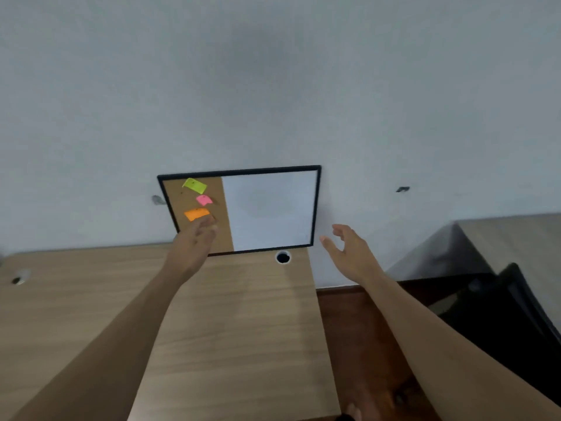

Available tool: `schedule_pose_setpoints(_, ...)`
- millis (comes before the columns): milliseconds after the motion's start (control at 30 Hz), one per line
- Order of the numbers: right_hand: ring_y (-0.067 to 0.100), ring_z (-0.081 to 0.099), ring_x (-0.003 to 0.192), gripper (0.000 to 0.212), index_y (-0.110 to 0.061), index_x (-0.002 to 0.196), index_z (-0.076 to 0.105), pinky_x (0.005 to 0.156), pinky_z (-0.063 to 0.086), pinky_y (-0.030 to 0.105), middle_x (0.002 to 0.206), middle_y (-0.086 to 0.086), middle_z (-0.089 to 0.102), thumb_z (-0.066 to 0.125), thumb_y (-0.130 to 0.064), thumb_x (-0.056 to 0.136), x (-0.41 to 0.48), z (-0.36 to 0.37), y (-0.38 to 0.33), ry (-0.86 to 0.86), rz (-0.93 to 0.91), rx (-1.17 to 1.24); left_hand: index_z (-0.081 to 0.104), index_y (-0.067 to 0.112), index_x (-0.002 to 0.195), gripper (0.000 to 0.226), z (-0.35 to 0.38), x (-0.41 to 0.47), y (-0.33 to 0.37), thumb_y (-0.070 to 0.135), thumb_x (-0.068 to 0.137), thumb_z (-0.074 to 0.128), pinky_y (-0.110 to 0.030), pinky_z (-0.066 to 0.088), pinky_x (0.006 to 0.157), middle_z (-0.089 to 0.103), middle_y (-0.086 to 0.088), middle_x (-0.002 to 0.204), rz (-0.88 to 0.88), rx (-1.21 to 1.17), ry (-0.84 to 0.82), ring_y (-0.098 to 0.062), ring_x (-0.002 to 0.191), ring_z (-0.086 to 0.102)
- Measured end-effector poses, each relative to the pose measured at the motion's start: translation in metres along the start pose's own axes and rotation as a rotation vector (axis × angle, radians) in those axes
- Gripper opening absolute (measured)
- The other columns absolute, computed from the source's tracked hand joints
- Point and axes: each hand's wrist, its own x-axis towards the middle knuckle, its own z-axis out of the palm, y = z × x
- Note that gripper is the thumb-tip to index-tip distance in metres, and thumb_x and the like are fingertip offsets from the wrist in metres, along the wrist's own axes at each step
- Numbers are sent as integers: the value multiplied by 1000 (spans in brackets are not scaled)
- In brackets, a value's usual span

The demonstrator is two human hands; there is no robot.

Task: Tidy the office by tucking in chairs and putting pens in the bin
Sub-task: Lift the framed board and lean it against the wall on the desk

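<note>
Both my arms stretch forward over a wooden desk (91,299). My left hand (194,241) is held out above the desk's far edge, fingers extended, in front of the cork part of a notice board; it holds nothing. My right hand (346,247) hovers past the desk's right end, fingers spread and empty. A black chair (513,317) stands at the lower right, beside the desk. No pen and no bin are in view.
A black-framed cork and whiteboard (270,208) leans on the wall with yellow, pink and orange notes. A cable hole (283,257) sits near the desk's far right corner. Dark red-brown floor (349,329) lies right of the desk. A second grey-topped desk (516,232) is at far right.
</note>
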Motion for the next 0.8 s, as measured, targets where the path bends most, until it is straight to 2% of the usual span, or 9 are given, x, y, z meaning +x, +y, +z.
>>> schedule_pose_setpoints(33,16,51,141,71,-21,157,45,115,41,34,156,-4,53,56,-64,101,10,3,-6,2,0,24,62,23,147,41,-11,6,-5,37,108,59,-38,47,112,67,10,144,-27,-42,15,-15,129,62)
schedule_pose_setpoints(100,13,56,135,66,-20,153,49,106,43,28,153,-7,57,58,-60,102,29,7,-16,4,2,62,69,26,137,33,-31,19,-17,36,108,59,-47,52,113,74,11,133,-102,-156,49,-18,127,66)
schedule_pose_setpoints(200,11,60,129,59,-20,147,56,99,43,26,147,-9,62,59,-59,102,60,13,-24,6,-8,84,76,20,127,27,-54,40,-25,30,109,58,-50,58,105,81,5,120,-236,-357,85,-26,121,73)
schedule_pose_setpoints(367,14,62,123,57,-22,143,60,107,50,38,140,-6,66,59,-61,101,123,17,-25,-13,65,125,73,16,132,31,-81,78,-34,30,110,55,-48,60,102,81,-1,123,-307,-500,114,-26,116,77)
schedule_pose_setpoints(467,22,63,126,63,-20,148,55,112,50,49,146,0,62,61,-60,101,164,19,-19,-24,130,156,71,16,130,28,-83,111,-47,27,107,59,-49,60,101,81,-2,121,-351,-504,185,-27,115,77)
schedule_pose_setpoints(533,27,59,134,72,-17,157,45,116,46,48,154,5,56,62,-58,101,190,22,-14,-47,184,162,67,15,133,29,-80,136,-58,25,106,62,-50,60,101,78,-5,127,-394,-499,248,-30,119,74)
schedule_pose_setpoints(667,29,42,153,87,-14,168,23,122,35,41,170,7,37,64,-53,102,231,29,-6,-146,278,179,49,15,154,50,-67,181,-80,26,107,60,-49,59,100,59,-7,145,-495,-367,309,-30,128,62)
schedule_pose_setpoints(733,29,46,149,81,-11,166,27,116,38,38,168,8,41,63,-48,104,250,34,0,-169,269,153,47,15,157,50,-60,199,-90,22,108,53,-50,57,104,57,-9,146,-511,-279,308,-29,127,60)
schedule_pose_setpoints(800,29,56,136,68,-8,159,38,104,42,34,157,11,52,61,-42,105,264,37,3,-166,266,113,54,17,151,48,-56,212,-99,17,104,44,-56,53,111,63,-10,139,-515,-186,280,-29,124,61)
